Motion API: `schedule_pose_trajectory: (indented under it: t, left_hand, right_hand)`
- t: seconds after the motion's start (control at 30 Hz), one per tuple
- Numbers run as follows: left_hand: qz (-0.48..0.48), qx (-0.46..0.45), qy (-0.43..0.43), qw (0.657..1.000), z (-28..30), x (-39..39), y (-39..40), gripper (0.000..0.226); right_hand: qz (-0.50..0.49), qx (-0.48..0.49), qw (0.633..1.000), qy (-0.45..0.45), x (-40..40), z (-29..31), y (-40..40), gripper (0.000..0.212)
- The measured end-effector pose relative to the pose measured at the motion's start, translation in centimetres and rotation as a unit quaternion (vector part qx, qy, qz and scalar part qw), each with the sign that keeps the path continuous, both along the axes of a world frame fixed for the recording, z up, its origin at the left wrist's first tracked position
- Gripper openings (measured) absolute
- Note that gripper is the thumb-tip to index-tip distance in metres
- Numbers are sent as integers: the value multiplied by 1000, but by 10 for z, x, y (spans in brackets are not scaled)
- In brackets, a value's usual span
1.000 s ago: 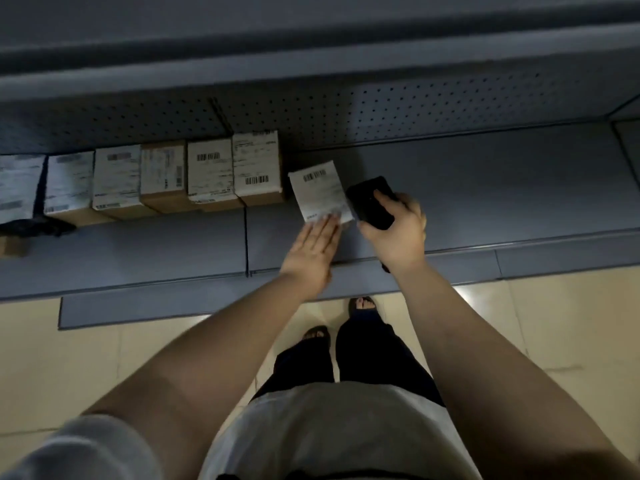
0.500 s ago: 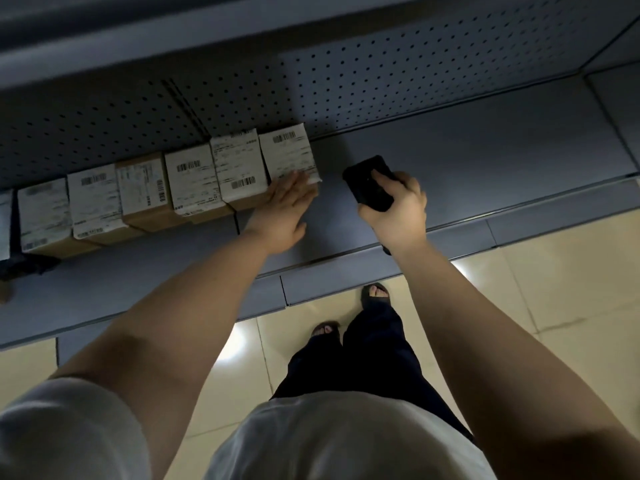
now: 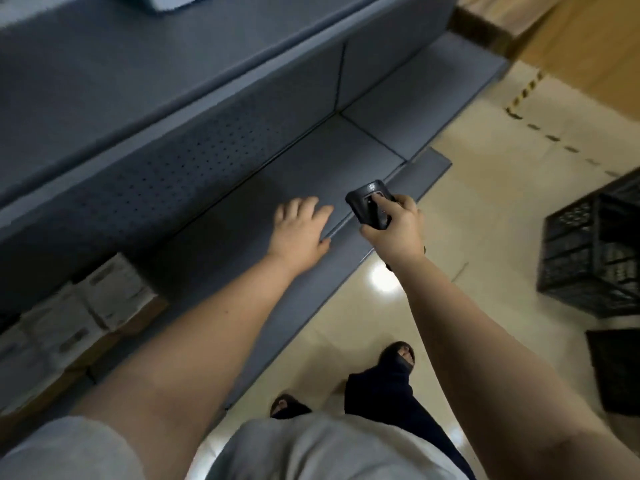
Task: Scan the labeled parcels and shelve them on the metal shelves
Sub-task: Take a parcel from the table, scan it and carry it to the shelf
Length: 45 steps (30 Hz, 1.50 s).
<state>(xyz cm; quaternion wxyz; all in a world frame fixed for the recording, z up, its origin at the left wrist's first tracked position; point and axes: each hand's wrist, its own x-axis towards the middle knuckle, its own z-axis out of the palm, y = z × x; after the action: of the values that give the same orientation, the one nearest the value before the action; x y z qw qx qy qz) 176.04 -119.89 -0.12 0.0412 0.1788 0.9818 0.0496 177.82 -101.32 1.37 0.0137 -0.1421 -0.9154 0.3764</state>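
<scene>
A: Nearest you, what do you have?

B: Your grey shirt, dark trousers and sandalled feet on the glossy cream floor (image 3: 433,168). Both bare forearms reach forward from there.

A: And your right hand?

B: Your right hand (image 3: 394,230) has its grip curled round the black scanner (image 3: 369,206), thumb lying on its top face, held over the front edge of the lowest shelf.

A: The left one?

B: Your left hand (image 3: 298,230) is spread flat, fingers relaxed, holding nothing. It is over the bare part of the bottom metal shelf (image 3: 242,209); I cannot tell whether it touches.

A: Where are the parcels?

B: The labeled parcels (image 3: 76,317) stand in a row on that same shelf, far to your left, well apart from both hands, white labels up. They are blurred, so the print cannot be read.

A: Farther out?

B: A perforated back panel (image 3: 166,181) rises behind the shelf. To the right, black plastic crates (image 3: 595,247) sit on the floor, and striped tape (image 3: 526,90) runs beyond them.
</scene>
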Motion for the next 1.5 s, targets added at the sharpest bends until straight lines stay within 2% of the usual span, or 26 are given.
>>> schedule_pose_trajectory:
  t: [0.17,0.4,0.67,0.93,1.23,1.5]
  left_hand:
    - [-47,18,16,999,31,-69,162,63]
    - [-66,66,20,995,74,-156,388,66]
    - [-86,73,38,993,109,-259,570,63]
    - [-136,61,71,986,126,-416,733,64]
    - [-162,36,58,984,128,-594,917,57]
    - [-160,26,70,984,133,-742,1069,62]
  right_hand:
    - [-89,27,996,3,-27,31,153,58]
    - [-156,54,986,22,-80,74,359,58]
    - [-186,77,979,33,-169,112,530,60]
    - [-217,111,969,42,-308,120,676,63]
    - [-259,121,957,40,-488,148,848,62]
    - [-239,126,961,53,-637,142,1004,62]
